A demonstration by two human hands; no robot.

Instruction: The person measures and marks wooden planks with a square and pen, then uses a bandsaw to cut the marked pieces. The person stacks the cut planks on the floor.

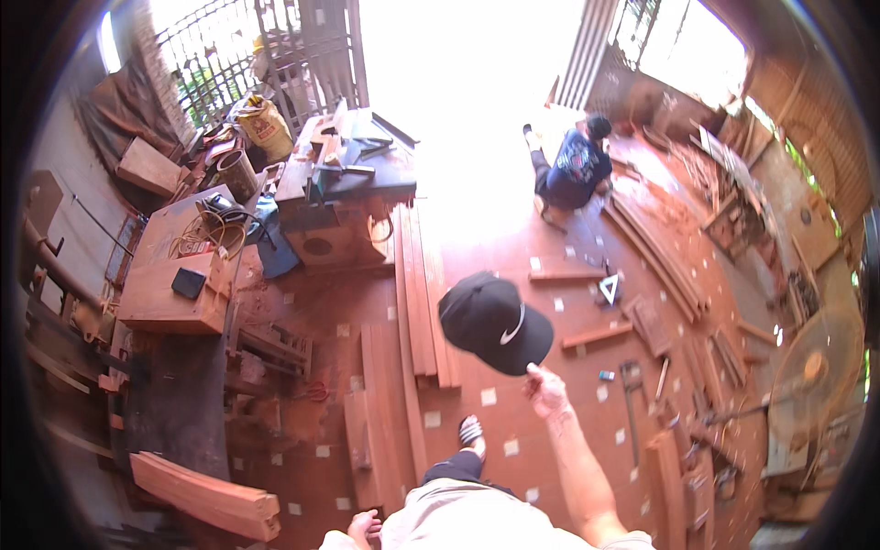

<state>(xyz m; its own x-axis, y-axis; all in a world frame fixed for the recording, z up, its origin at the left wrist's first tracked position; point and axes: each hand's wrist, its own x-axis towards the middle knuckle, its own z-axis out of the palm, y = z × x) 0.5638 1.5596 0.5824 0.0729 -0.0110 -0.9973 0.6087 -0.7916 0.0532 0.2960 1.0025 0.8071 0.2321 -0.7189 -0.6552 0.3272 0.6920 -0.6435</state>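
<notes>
A black cap (pixel 486 316) with a white mark on its front is held out ahead of me. My right hand (pixel 547 392) pinches the cap by the edge of its brim, with the arm stretched forward. Low down beside my body hangs my left hand (pixel 364 525), its fingers loosely bent and slightly apart with nothing visible in them. Long wooden boards (pixel 362 449) lie on the floor near that hand.
A person (pixel 574 170) crouches near the bright doorway beside long wooden beams (pixel 655 257). At left stand a machine table (pixel 367 179) and a wooden box (pixel 174 293). Curved timber (pixel 206 495) is at lower left. A fan (pixel 814 367) stands right; wood pieces (pixel 596 335) and a clamp (pixel 632 385) litter the tiled floor.
</notes>
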